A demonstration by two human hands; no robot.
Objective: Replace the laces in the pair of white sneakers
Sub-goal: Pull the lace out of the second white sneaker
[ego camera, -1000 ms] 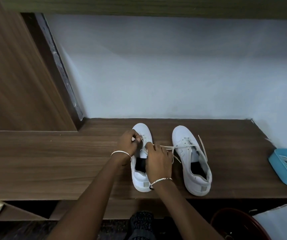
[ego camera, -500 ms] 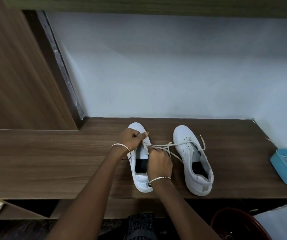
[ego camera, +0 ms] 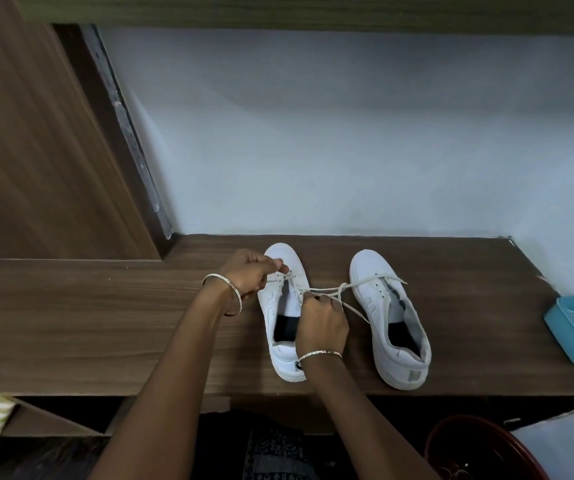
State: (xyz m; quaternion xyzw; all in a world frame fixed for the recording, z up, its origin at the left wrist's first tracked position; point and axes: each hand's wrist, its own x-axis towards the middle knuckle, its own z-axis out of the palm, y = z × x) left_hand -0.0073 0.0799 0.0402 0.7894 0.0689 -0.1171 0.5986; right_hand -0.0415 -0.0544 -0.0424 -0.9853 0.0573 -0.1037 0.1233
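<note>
Left hand (ego camera: 249,276) pinching the lace (ego camera: 327,290) at the eyelets, right hand (ego camera: 321,322) curled round its tail — draw it through evenly, with the sneaker (ego camera: 284,254) held steady.

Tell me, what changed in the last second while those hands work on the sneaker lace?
The left-hand grip reached forward toward the toe of the left sneaker, pinching the lace there. The right-hand grip drew the lace out, so its slack strands now run straighter toward the right sneaker. Both sneakers and the blue tray stayed put on the shelf.
</note>
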